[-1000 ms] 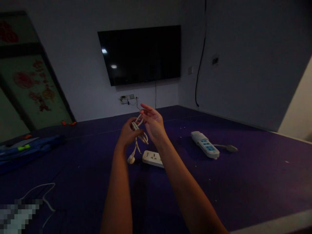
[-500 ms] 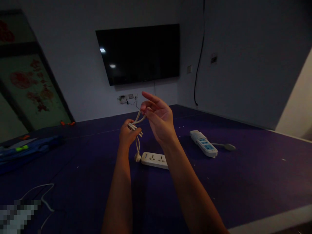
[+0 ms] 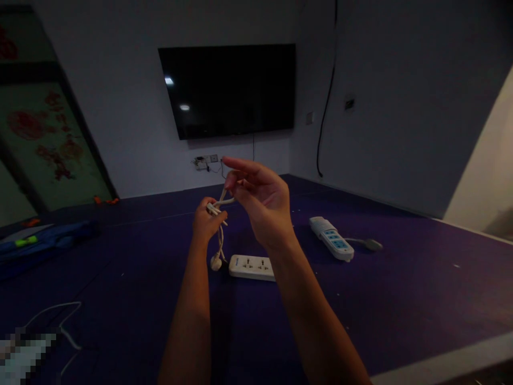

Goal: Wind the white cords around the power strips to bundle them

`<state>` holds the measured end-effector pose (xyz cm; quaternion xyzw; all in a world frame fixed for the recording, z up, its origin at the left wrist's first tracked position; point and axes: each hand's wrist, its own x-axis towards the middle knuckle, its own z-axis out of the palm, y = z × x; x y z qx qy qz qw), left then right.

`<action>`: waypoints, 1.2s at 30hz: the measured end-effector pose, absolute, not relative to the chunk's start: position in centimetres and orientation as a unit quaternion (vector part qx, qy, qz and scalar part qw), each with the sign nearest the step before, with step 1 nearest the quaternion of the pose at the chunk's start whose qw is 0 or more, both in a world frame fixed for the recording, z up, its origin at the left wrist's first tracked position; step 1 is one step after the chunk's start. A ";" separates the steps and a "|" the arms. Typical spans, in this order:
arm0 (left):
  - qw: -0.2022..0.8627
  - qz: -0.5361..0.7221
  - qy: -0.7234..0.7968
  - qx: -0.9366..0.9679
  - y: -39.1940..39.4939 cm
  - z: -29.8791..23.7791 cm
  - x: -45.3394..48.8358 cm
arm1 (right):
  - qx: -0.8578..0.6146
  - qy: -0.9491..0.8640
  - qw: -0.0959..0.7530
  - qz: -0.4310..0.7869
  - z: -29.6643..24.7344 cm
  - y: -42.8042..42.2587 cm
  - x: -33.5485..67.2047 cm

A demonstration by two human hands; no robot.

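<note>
Looped white power cord (image 3: 216,209) is bunched in my left hand (image 3: 206,219), whose fingers and thumb close round it. My right hand (image 3: 262,200) pinches part of the same cord between thumb and fingers, with the index finger stretched out to the left. Below the hands, the cord's round plug (image 3: 216,262) hangs at or near the purple surface; I cannot tell whether it touches. Just right of the plug lies a white power strip (image 3: 250,267), its right end hidden behind my right forearm.
On the purple surface (image 3: 401,289), a second power strip (image 3: 336,243) with blue sockets lies to the right, its cord wrapped round one end and its plug (image 3: 373,245) beside it. Blue cloth (image 3: 60,235) lies at left, a thin white cable (image 3: 70,334) nearer. A television (image 3: 232,91) hangs behind.
Both hands have shifted slightly left in view, still on the cord. The plug has swung left, away from the power strip's end. The view itself has moved a little.
</note>
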<state>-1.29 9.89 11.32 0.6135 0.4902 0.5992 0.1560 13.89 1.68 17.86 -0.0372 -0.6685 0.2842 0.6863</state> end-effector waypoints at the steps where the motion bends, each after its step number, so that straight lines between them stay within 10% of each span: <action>1: 0.155 0.595 0.486 0.621 9.9 11.2 -1.4 | -0.042 -0.665 0.689 0.285 17.9 1.9 14.1; 13: 0.202 0.512 0.462 0.695 10.3 10.4 1.5 | -0.278 -0.531 0.742 0.300 15.8 9.3 22.1; 23: 0.201 0.331 0.457 0.801 8.8 10.0 2.8 | -0.623 -0.651 0.390 0.188 2.2 13.8 27.0; 36: -0.048 -0.010 0.485 0.873 6.4 5.7 6.9 | -0.625 -0.640 0.409 0.181 -2.1 13.6 25.0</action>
